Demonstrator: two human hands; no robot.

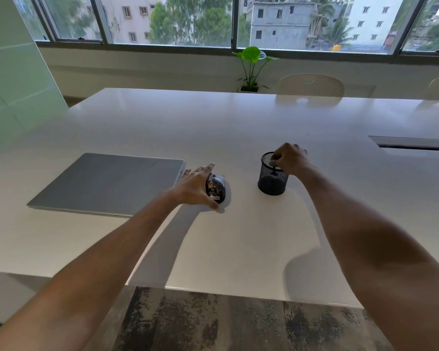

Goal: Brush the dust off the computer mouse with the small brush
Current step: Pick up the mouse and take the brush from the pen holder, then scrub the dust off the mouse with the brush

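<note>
Container first: a black wire-mesh pen cup [273, 176] stands upright on the white table [238, 127], to the right of the mouse and apart from it. I see a thin dark handle [273, 170] inside it, leaning against the mesh; I take this for the small brush, but the bristle end is not resolvable through the mesh. I cannot make out any other contents.

My right hand [288, 158] sits over the cup's far-right rim, fingers curled down and pinched narrow on the top of that handle.

My left hand [197, 186] cups the computer mouse [215, 189] from its left side, thumb reaching round the near end, fingers spread along the far side. The grip is loose and fairly wide; the mouse rests on the table. Its black shell is speckled with pale flecks of dust.

Writing: a small label at the mouse's near end reads "Lenovo". No other legible text.

Just left of the mouse lies a closed silver-grey laptop [109, 182], flat on the table, its right edge near my left fingers.

Surface: glossy, reflecting window light, with a recessed cable slot [413, 143] at far right. Beyond it are a potted plant [251, 68], a white chair [311, 85] back, and a wide window [213, 21] showing buildings and trees.
</note>
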